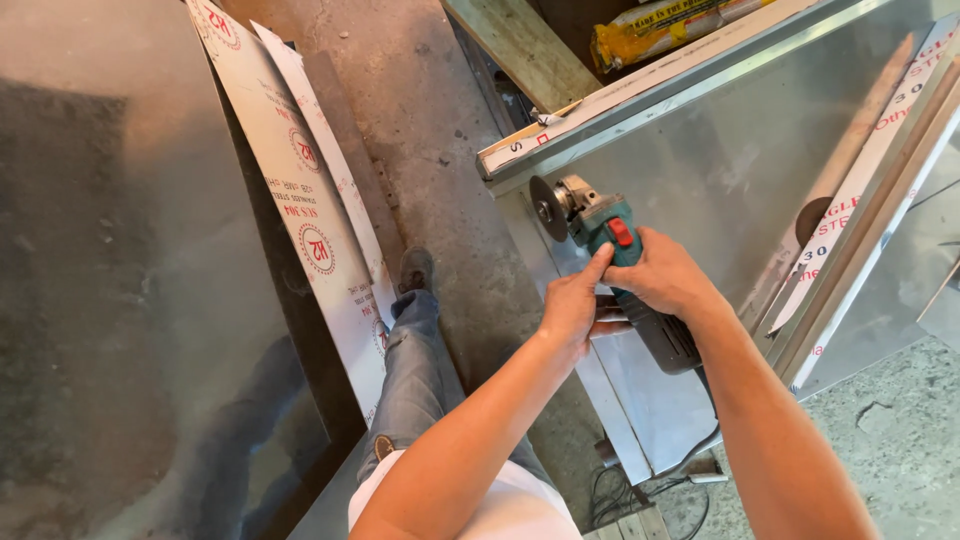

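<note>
1. Nearest the camera: two bare forearms, one from each side of the lower frame, above a white shirt hem (500, 505) and one leg in grey-blue trousers (415, 385) ending in one dark shoe (415, 268).
2. One angle grinder (615, 275), teal housing with one red switch on top and a dark rear body, held at centre frame over the near edge of the steel box. Its single grey disc (547, 208) stands on edge, just beside the box's upper corner; whether it touches the metal I cannot tell.
3. Right hand (665, 275): fingers clenched round the grinder body, just behind the red switch.
4. Left hand (575, 305): fingers wrapped on the grinder's side handle, thumb raised against the teal housing.
5. One steel box (740, 150), large, with shiny sheet-metal faces, occupying the right half of the view. White protective film with red print is partly peeled along its top rim and right edge.
6. One power cord (620, 495) lies looped on the floor below the box.
7. Two white-filmed metal sheets (310, 200) with red round marks lean at left, overlapping, against a larger bare grey sheet (110, 280).
8. One wooden plank (525, 45) and one yellow wrapped bundle (660, 25) lie at the top.
9. Concrete floor (420, 100), cracked and stained, runs between sheets and box.
</note>
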